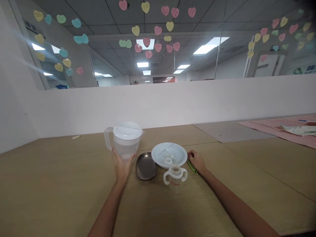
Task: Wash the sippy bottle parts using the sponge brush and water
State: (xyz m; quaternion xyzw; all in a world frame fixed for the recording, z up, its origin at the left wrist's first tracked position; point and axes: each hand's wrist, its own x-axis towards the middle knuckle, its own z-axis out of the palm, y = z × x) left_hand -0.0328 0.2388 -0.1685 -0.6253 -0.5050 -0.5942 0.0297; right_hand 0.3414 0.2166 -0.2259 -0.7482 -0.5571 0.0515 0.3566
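My left hand point(122, 166) wraps round the lower body of a clear plastic pitcher point(127, 144) with a white lid, its handle pointing left. My right hand point(197, 159) is closed, fingers curled over a green handle point(192, 168) at the right side of a white bowl point(158, 149); the tool's far end is hidden. Inside the bowl lie a clear straw and a pale ring-shaped bottle part point(168, 160). In front of it stands an uncapped baby bottle point(175, 181) with two white side handles. An oval metal tray point(146, 167) sits between pitcher and bowl.
The brown tabletop point(61, 174) runs back to a white wall point(148, 102) below windows dotted with paper hearts. At the far right, a pink cloth point(274, 126) holds a white item point(298, 130). A small flat beige piece point(76, 137) lies at the back left.
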